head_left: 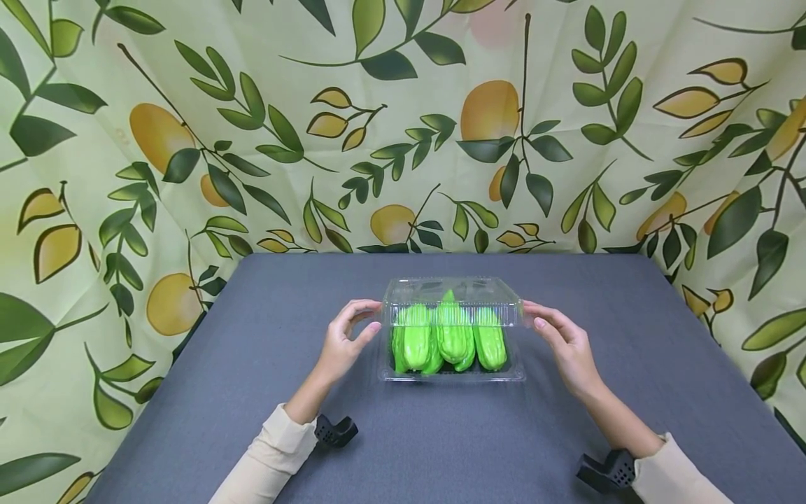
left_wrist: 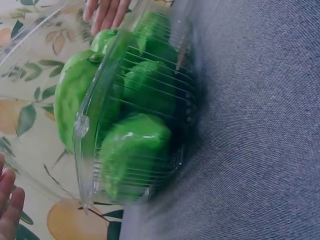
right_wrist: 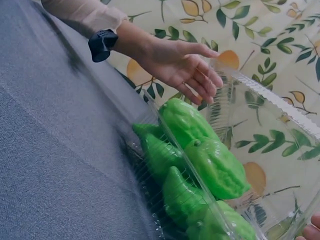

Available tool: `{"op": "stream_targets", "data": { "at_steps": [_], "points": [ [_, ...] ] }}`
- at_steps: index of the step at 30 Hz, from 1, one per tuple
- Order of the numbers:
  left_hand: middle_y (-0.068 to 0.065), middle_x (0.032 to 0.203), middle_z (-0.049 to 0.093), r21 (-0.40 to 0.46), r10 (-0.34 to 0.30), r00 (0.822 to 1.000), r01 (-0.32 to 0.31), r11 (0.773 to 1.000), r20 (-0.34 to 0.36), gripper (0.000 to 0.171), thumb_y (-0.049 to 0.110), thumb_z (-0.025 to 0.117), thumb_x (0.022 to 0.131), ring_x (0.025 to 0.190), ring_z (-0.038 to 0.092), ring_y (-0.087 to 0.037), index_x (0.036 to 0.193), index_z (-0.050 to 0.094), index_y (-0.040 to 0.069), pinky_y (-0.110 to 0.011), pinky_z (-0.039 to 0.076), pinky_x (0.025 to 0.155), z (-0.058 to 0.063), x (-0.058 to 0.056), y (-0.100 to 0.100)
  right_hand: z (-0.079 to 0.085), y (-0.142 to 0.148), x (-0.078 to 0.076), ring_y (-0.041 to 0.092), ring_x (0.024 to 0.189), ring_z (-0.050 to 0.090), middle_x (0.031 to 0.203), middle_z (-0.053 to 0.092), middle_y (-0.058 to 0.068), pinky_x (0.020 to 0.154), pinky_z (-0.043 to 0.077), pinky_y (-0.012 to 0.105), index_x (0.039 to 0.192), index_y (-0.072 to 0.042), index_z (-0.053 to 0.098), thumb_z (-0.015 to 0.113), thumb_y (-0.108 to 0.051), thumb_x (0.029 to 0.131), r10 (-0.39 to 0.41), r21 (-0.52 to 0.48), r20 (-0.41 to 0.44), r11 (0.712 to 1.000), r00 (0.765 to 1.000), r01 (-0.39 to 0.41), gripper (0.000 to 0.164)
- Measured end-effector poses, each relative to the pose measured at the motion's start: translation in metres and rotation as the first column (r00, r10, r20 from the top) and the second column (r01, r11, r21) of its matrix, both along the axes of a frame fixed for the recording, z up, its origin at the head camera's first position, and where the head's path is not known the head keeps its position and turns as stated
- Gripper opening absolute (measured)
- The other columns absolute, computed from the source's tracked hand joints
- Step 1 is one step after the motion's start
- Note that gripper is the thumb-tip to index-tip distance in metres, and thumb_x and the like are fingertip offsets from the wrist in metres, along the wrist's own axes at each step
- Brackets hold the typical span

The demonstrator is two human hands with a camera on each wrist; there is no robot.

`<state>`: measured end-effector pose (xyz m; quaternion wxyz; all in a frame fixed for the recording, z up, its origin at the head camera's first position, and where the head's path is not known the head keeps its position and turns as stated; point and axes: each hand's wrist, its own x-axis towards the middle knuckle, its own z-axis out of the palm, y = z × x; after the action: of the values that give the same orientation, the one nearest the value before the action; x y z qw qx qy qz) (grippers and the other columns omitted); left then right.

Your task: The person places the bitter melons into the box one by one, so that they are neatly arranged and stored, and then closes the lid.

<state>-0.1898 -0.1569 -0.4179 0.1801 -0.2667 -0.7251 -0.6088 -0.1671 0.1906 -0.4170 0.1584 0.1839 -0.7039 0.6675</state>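
A clear plastic clamshell box (head_left: 452, 376) stands in the middle of the table, its lid (head_left: 452, 288) tilted up above the base. Inside lie several bright green, lumpy vegetables (head_left: 450, 332), glossy like plastic; their exact kind is unclear. At the lid's left side is my left hand (head_left: 343, 343), fingertips at its edge, thumb held apart from the fingers. My right hand (head_left: 567, 350) mirrors it on the right side, fingertips against the edge and thumb spread. In the right wrist view, the left hand (right_wrist: 180, 67) has loosely extended fingers beside the lid's corner.
A grey cloth-covered table (head_left: 252, 329) surrounds the box. Behind and at both sides hangs a curtain (head_left: 403, 126) printed with leaves and orange fruit. Black wrist devices (head_left: 336, 430) sit at both cuffs.
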Motion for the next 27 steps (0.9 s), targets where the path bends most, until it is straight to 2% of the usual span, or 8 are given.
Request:
{"op": "stream_targets", "data": {
  "at_steps": [3,8,17,22,27],
  "points": [
    [-0.035,0.111,0.055,-0.007,-0.014,1.000,0.014,1.000,-0.001,0.030,-0.010,0.058,0.084,0.111,0.054,0.005,0.113,0.055,-0.016,-0.014,0.044,0.103,-0.002,0.000,-0.001,-0.002,0.001,0.001,-0.007,0.104,0.063,0.121,0.064,-0.020,0.089,0.047,0.006,0.118,0.013,0.057,0.044,0.000,0.099,-0.019,0.033,0.002,0.999,1.000,0.019,0.027],
    [-0.037,0.111,0.053,-0.018,-0.032,0.999,0.032,0.999,-0.003,0.032,-0.011,0.059,0.083,0.111,0.054,0.006,0.114,0.054,-0.016,-0.011,0.043,0.104,-0.005,-0.001,-0.003,-0.005,0.001,0.002,-0.006,0.099,0.065,0.117,0.066,-0.020,0.088,0.047,0.006,0.119,0.016,0.054,0.045,0.001,0.098,-0.015,0.014,0.022,1.000,1.000,0.015,0.027],
    [-0.031,0.120,0.055,-0.071,-0.041,0.998,0.045,0.996,0.048,0.035,-0.009,0.063,0.083,0.117,0.050,0.007,0.118,0.056,-0.012,-0.011,0.040,0.106,-0.011,0.000,-0.005,-0.014,0.002,0.004,-0.009,0.098,0.063,0.110,0.066,-0.020,0.086,0.048,0.004,0.117,0.019,0.052,0.048,0.002,0.097,-0.029,0.030,0.068,0.999,0.997,0.027,0.026],
    [-0.029,0.123,0.055,-0.100,-0.048,0.996,0.055,0.993,0.069,0.038,-0.007,0.064,0.083,0.119,0.049,0.007,0.120,0.055,-0.009,-0.011,0.038,0.108,-0.014,0.002,-0.005,-0.017,0.004,0.007,-0.012,0.100,0.061,0.108,0.065,-0.027,0.086,0.046,0.002,0.116,0.015,0.055,0.050,0.000,0.097,-0.062,0.102,0.107,0.993,0.992,0.051,0.025],
    [-0.028,0.123,0.055,-0.106,-0.046,0.997,0.053,0.993,0.067,0.039,-0.007,0.065,0.083,0.120,0.048,0.007,0.121,0.055,-0.008,-0.011,0.037,0.109,-0.016,0.002,-0.005,-0.018,0.006,0.009,-0.015,0.099,0.059,0.105,0.064,-0.030,0.085,0.045,0.001,0.114,0.018,0.055,0.051,-0.001,0.096,-0.073,0.164,0.113,0.985,0.991,0.054,0.026]
  ]
}}
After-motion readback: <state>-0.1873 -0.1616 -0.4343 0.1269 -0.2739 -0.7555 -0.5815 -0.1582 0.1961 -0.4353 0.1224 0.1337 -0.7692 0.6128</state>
